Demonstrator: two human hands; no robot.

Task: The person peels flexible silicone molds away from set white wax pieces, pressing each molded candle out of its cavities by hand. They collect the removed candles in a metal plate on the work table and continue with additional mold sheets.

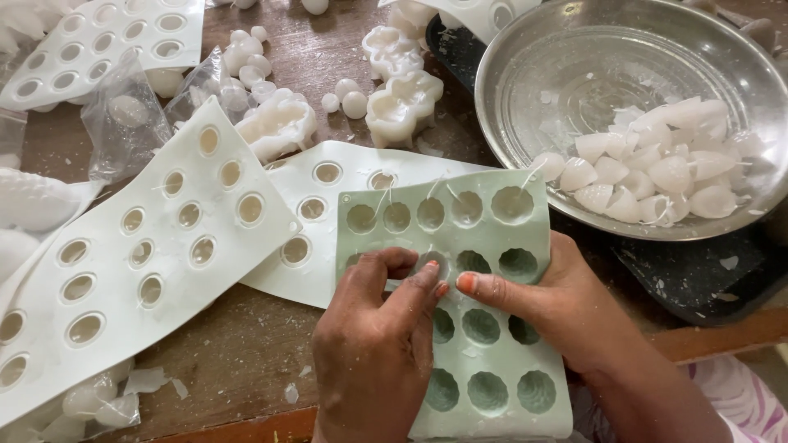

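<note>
We work on the green silicone mould (484, 328), which lies on the wooden table (238, 344) at the near edge, partly over a white mould sheet (328, 213). Our left hand (373, 353) has its fingers curled, tips pressing at a middle-row cavity; our right hand (566, 308) clamps the right edge, thumb flat on top. We judge the mould light, soft and floppy, so grip close to the cavity. The white wax pieces (657, 176) in the steel bowl (574, 49) look brittle and slippery.
</note>
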